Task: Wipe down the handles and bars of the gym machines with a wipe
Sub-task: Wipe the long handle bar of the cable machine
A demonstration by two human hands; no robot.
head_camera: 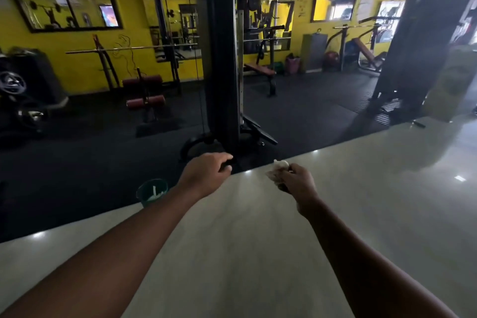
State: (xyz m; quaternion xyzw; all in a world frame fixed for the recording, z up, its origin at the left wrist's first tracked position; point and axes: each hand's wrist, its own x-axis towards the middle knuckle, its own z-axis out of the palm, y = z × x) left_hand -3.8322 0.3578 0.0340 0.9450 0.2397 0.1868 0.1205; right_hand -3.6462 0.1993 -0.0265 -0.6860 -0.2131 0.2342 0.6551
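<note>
Forearms, 2, over pale glossy floor point(387, 214). Left hand point(206, 173): fingers curled round black machine handle point(227, 163); right hand point(296, 183): fingers pinching crumpled white wipe point(280, 164), just right of that handle. Green plastic bucket point(152, 192) left; black upright column point(222, 59) beyond.

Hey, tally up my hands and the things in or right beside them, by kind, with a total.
bare hands: 2, left hand, right hand
crumpled white wipe: 1
black machine handle: 1
green plastic bucket: 1
total: 5
</note>
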